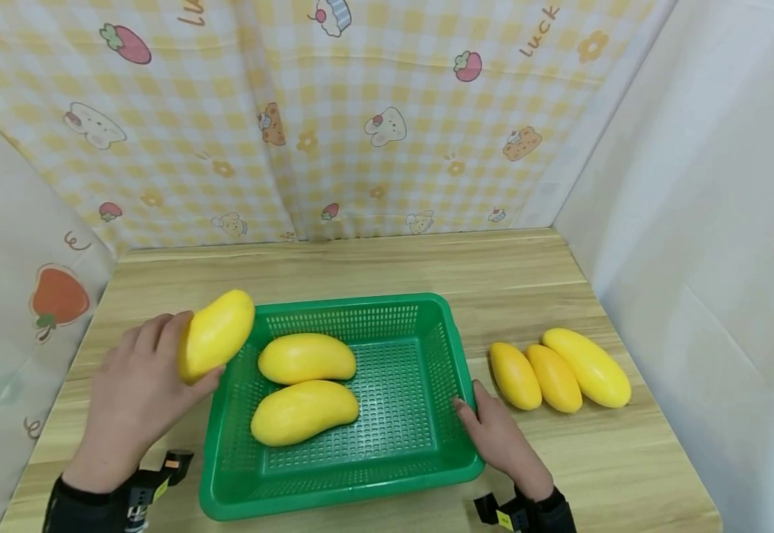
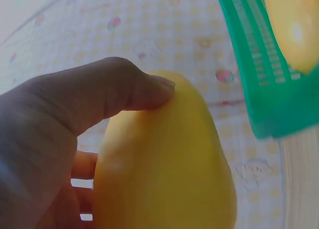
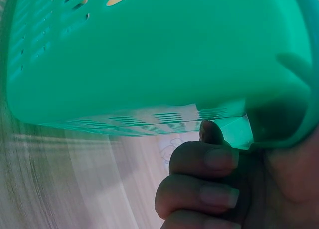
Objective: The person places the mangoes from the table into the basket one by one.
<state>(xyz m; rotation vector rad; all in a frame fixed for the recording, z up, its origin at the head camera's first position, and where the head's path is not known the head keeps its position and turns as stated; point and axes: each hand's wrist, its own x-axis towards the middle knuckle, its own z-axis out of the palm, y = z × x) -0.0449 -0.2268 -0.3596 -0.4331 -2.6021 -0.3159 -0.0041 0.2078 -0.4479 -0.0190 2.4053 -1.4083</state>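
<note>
While the left hand grasped one yellow mango between thumb and fingers, the right hand gripped one green basket, fingers curled at its right rim. Two basket mangoes: inside, right of the left fingers, side by side. Three loose mangoes: on the wooden table, grouped just right of the right fingers.
</note>
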